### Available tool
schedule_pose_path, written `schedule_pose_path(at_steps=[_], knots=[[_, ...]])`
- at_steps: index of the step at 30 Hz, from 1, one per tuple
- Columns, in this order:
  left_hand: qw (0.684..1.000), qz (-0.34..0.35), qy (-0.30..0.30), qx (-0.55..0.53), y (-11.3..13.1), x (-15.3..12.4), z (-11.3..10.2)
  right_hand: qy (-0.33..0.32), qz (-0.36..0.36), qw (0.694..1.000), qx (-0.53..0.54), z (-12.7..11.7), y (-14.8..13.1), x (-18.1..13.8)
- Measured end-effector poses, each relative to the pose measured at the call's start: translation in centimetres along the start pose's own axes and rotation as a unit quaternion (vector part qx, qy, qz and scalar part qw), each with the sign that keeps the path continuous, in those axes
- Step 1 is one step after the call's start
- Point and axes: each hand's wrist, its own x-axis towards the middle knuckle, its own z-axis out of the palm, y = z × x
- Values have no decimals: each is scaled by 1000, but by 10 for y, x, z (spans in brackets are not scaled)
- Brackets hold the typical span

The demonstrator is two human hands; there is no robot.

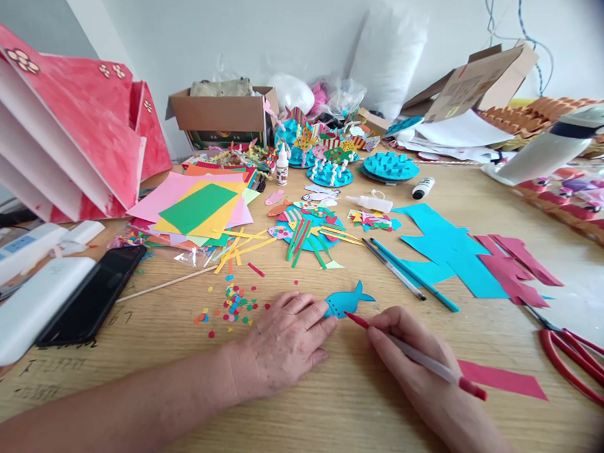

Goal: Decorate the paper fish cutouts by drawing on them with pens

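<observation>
A blue paper fish [346,303] is steadied on the wooden table [290,424] by the left hand [291,335], whose fingers are stretched out flat and unclenched, their tips laid at the end opposite the forked tail; a red pen [422,357] is grasped between the thumb and fingers of the right hand [426,386], its tip set at the fish's lower edge, near small dark dots; whether the paper is touched by it cannot be told; paper confetti [238,301] is scattered beyond the left hand; a red paper strip [506,379] is seen just beside the right hand, and red-handled scissors [548,356] are laid farther right; cut blue paper [448,247] is spread beyond, near a black pen [395,270].
</observation>
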Motion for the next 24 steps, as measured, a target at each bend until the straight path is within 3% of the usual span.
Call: schedule_pose_path(at_steps=[6,9,16,24], knots=[[1000,-4,-7,-4,0,-1,0,-30,43,995,86,-13,-14,7],[1000,-9,-4,-4,0,-1,0,-45,24,996,69,-10,-15,9],[1000,-3,-10,-9,1,-1,-1,-11,-10,1000,8,5,-2,2],[1000,2,-15,-12,0,1,-2,-10,-36,997,-73,5,-10,3]])
